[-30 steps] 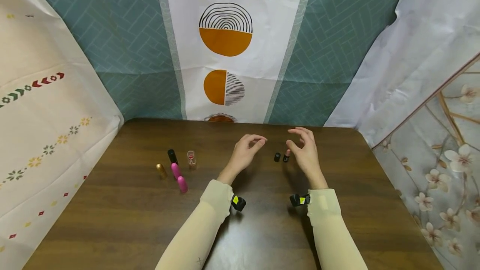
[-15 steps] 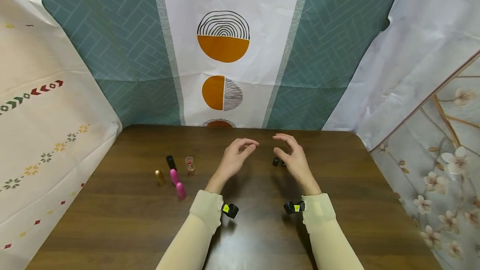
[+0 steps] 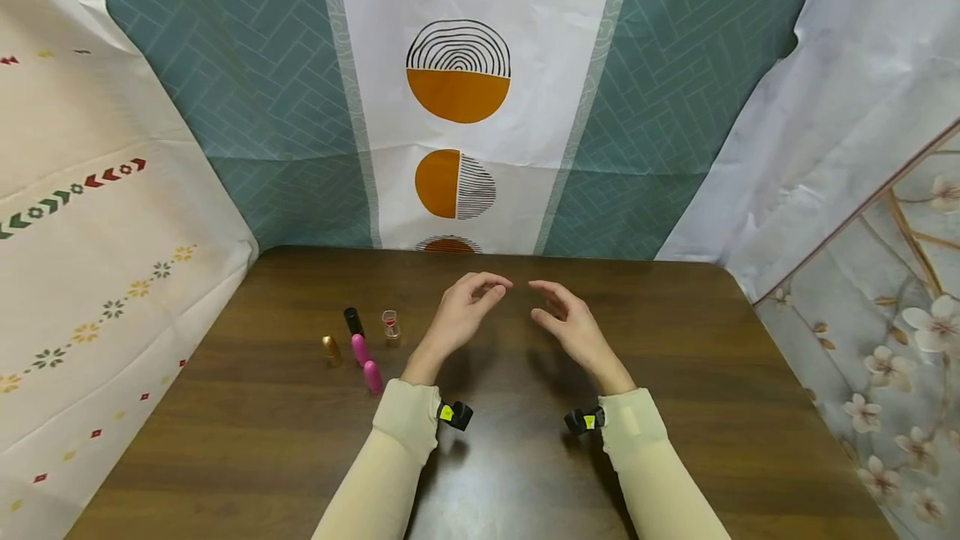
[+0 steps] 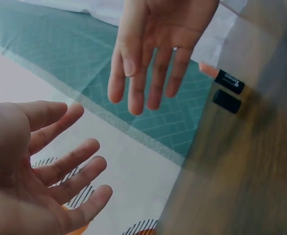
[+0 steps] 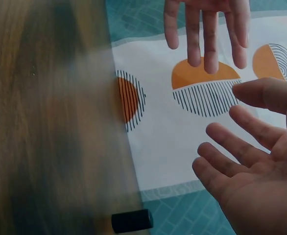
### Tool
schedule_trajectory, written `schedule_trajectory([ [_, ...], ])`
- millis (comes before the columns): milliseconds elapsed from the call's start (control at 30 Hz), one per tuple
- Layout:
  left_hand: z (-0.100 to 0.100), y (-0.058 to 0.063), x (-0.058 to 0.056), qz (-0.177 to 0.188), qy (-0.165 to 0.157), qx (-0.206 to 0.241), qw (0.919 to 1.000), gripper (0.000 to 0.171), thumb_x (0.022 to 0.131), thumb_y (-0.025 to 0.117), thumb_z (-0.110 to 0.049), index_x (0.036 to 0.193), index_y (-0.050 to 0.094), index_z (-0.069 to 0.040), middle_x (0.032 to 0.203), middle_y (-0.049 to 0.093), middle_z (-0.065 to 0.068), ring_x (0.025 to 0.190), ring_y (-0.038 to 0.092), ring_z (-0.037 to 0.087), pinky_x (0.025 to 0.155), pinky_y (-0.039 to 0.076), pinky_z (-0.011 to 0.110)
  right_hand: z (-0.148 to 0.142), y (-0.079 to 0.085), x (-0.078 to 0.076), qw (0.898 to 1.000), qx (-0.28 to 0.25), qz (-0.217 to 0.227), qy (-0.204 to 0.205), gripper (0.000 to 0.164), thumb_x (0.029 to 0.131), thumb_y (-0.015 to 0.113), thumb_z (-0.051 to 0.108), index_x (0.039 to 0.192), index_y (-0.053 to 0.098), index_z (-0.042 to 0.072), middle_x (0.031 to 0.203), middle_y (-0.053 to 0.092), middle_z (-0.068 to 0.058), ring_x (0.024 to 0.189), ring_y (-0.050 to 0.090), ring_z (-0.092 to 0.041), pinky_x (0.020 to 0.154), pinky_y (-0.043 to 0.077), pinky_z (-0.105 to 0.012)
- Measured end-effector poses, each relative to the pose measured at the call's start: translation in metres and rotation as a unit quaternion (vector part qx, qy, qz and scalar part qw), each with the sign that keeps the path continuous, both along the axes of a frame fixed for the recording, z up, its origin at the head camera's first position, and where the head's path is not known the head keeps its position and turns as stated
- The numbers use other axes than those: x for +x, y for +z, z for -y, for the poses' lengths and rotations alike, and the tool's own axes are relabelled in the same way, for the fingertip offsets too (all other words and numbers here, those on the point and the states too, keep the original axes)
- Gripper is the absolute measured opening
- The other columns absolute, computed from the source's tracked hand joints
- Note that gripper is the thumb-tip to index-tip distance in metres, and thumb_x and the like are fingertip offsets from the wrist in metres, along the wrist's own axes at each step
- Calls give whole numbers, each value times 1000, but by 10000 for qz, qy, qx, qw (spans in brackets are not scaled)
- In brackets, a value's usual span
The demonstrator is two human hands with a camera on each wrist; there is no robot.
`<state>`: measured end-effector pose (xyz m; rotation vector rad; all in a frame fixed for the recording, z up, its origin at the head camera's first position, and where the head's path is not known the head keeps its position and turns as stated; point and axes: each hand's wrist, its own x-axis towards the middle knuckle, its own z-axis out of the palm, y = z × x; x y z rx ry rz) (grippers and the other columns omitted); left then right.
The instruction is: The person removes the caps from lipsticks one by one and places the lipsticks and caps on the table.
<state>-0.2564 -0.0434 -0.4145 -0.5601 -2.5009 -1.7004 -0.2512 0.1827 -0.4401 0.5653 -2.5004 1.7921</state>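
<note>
My left hand (image 3: 454,317) and right hand (image 3: 573,325) hover empty, fingers apart; a careless sweep right could topple the uncapped lipstick (image 4: 224,78) beside a black cap (image 4: 227,101)

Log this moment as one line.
left hand: holding nothing | right hand: holding nothing | black cap: beside uncapped lipstick | gold tube, pink tubes: on table, left side

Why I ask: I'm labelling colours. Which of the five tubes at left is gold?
The leftmost tube; the others are two pink tubes, a black tube and a clear-topped tube.
</note>
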Motion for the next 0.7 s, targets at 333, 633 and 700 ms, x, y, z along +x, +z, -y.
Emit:
schedule_trajectory([
  [333, 28, 15, 4, 83, -78, -237, 9997, 23, 107, 61, -24, 123, 73, -12, 123, 69, 6, 115, 62, 26, 104, 49, 48, 15, -5, 4, 9991, 167, 59, 374, 53, 103, 66, 11, 152, 47, 3, 156, 47, -21, 149, 37, -42, 120, 28, -62],
  [633, 47, 32, 4, 170, -138, -558, 9982, 25, 107, 61, -25, 124, 72, -12, 129, 68, 7, 123, 59, 29, 108, 45, 52, 27, -10, -2, 9970, 190, 311, 689, 55, 104, 65, 13, 153, 46, 0, 155, 48, -23, 147, 39, -43, 118, 31, -63],
  [700, 52, 34, 3, 188, -124, -574, 9981, 24, 107, 61, -25, 124, 72, -12, 130, 68, 9, 124, 59, 29, 107, 46, 53, 29, -10, -4, 9964, 230, 386, 722, 55, 104, 66, 15, 153, 47, 2, 154, 50, -20, 146, 40, -41, 117, 32, -62],
])
